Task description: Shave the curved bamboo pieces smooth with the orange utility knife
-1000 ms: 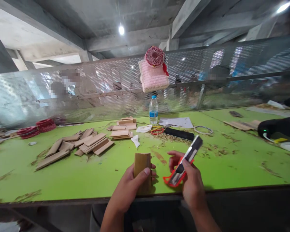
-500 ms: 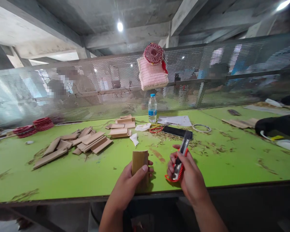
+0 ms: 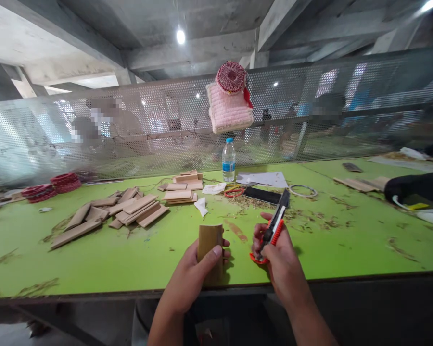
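My left hand (image 3: pixel 198 269) is wrapped round a curved bamboo piece (image 3: pixel 209 239), which stands upright near the table's front edge with the thumb across its face. To its right, my right hand (image 3: pixel 283 257) grips a utility knife (image 3: pixel 274 227) with a red and black handle, its tip pointing up and away from me. The thumb rests low on the knife's handle. A gap of bare green table lies between the two hands. Further left, several cut bamboo pieces (image 3: pixel 139 211) lie in a loose heap.
Behind the hands lie a black phone (image 3: pixel 262 195), white paper (image 3: pixel 265 179), a wire ring (image 3: pixel 303 191) and bamboo shavings (image 3: pixel 317 221). A water bottle (image 3: pixel 228 161) stands before the perforated metal screen (image 3: pixel 159 129). Red coiled rings (image 3: pixel 65 182) sit at left, a black bag (image 3: pixel 418 192) at right.
My right hand has shifted its hold on the utility knife, with the thumb now lower and the knife turned slightly and raised. The left hand holds the bamboo piece much as before.
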A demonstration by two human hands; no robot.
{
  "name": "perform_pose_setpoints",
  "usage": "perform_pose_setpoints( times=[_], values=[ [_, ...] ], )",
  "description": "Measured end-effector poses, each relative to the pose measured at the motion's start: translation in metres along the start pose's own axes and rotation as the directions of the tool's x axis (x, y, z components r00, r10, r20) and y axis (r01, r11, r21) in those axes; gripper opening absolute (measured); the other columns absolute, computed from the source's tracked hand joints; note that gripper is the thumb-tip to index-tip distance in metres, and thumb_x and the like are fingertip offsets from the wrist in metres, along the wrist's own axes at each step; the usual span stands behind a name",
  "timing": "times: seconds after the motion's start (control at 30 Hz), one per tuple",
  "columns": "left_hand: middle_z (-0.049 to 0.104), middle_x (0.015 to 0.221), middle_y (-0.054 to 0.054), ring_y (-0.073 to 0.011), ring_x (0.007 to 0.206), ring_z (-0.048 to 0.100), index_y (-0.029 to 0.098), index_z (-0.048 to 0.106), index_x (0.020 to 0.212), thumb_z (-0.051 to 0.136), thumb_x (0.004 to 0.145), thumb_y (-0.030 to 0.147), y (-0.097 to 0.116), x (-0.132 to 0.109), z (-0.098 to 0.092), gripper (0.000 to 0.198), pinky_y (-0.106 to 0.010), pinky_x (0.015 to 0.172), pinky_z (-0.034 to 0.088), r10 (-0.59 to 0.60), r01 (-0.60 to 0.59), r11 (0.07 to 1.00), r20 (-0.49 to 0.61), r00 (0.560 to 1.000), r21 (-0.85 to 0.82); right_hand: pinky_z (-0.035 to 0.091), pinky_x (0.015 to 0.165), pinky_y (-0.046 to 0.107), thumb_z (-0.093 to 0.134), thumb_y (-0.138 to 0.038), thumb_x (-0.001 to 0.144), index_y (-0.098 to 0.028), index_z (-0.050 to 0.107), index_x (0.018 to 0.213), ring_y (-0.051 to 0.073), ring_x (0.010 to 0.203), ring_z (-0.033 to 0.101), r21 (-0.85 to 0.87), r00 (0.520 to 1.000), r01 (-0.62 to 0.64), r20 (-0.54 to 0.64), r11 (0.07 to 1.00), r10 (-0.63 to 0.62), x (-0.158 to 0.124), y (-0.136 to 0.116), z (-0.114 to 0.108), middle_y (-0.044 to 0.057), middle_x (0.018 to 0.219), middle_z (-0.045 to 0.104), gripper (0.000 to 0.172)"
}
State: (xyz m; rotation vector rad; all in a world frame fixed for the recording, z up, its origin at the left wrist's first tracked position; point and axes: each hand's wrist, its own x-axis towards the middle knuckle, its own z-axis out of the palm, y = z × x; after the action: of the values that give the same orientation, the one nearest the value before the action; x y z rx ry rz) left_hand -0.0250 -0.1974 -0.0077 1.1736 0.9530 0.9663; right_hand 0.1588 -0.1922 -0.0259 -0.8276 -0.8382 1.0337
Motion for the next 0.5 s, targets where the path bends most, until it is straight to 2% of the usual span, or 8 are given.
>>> perform_pose_setpoints(
  times=[0.1,0.17,0.23,0.3,0.37,0.5],
  values=[
    [0.07,0.11,-0.012,-0.0235,0.099,0.064,0.016,0.064,0.122,0.067,0.087,0.051,0.0007,-0.0003,0.0002,0.05,-0.033,0.083,0.052,0.004,-0.004,1.0,-0.001,1.0,0.018,0.037,0.05,0.02,0.056,-0.021,0.073,-0.029,0.047,0.126,0.009,0.059,0.044,-0.105,0.998,0.022,0.055,0.994,-0.016,-0.0013,0.0014,-0.0011,-0.003,0.088,0.054,0.054],
    [0.07,0.11,-0.012,-0.0236,0.099,0.064,0.015,0.064,0.123,0.067,0.087,0.05,0.0009,-0.0004,0.0003,0.051,-0.033,0.084,0.052,0.01,-0.01,1.0,0.0,1.0,0.022,0.039,0.051,0.021,0.057,-0.027,0.08,-0.027,0.051,0.124,0.01,0.057,0.045,-0.234,0.994,0.019,0.112,0.972,0.008,-0.002,0.0012,-0.0016,-0.003,0.084,0.056,0.045],
    [0.069,0.111,-0.013,-0.0238,0.099,0.064,0.015,0.063,0.125,0.067,0.087,0.05,0.0005,-0.0004,0.0002,0.051,-0.034,0.084,0.052,0.012,-0.012,1.0,0.0,1.0,0.016,0.044,0.056,0.023,0.059,-0.038,0.086,-0.024,0.057,0.121,0.011,0.061,0.051,-0.39,0.983,0.04,0.179,0.92,0.034,-0.0022,0.0005,-0.0019,-0.002,0.085,0.061,0.038],
    [0.069,0.11,-0.013,-0.0241,0.099,0.064,0.015,0.063,0.125,0.068,0.087,0.05,-0.0003,-0.0004,0.0001,0.052,-0.035,0.084,0.052,0.007,-0.007,1.0,-0.001,1.0,0.005,0.049,0.064,0.024,0.061,-0.047,0.088,-0.023,0.062,0.117,0.014,0.07,0.059,-0.511,0.97,0.084,0.24,0.856,0.048,-0.0018,-0.0001,-0.0025,0.001,0.088,0.066,0.038],
    [0.07,0.108,-0.012,-0.0242,0.098,0.064,0.015,0.063,0.126,0.068,0.087,0.05,-0.0011,-0.0006,-0.0001,0.053,-0.035,0.084,0.052,0.0,0.0,1.0,-0.004,1.0,0.002,0.051,0.068,0.024,0.062,-0.051,0.088,-0.023,0.065,0.112,0.017,0.079,0.064,-0.563,0.963,0.11,0.263,0.819,0.051,-0.0012,-0.0001,-0.0033,0.002,0.093,0.069,0.038],
    [0.071,0.106,-0.011,-0.0233,0.099,0.064,0.016,0.064,0.124,0.067,0.087,0.05,-0.0012,-0.0011,-0.0001,0.05,-0.033,0.084,0.052,0.002,-0.001,1.0,-0.015,1.0,0.019,0.052,0.073,0.026,0.061,-0.051,0.088,-0.023,0.068,0.102,0.019,0.086,0.065,-0.575,0.969,0.136,0.245,0.807,0.012,-0.0013,-0.0001,-0.0037,0.003,0.095,0.071,0.033]
  ],
)
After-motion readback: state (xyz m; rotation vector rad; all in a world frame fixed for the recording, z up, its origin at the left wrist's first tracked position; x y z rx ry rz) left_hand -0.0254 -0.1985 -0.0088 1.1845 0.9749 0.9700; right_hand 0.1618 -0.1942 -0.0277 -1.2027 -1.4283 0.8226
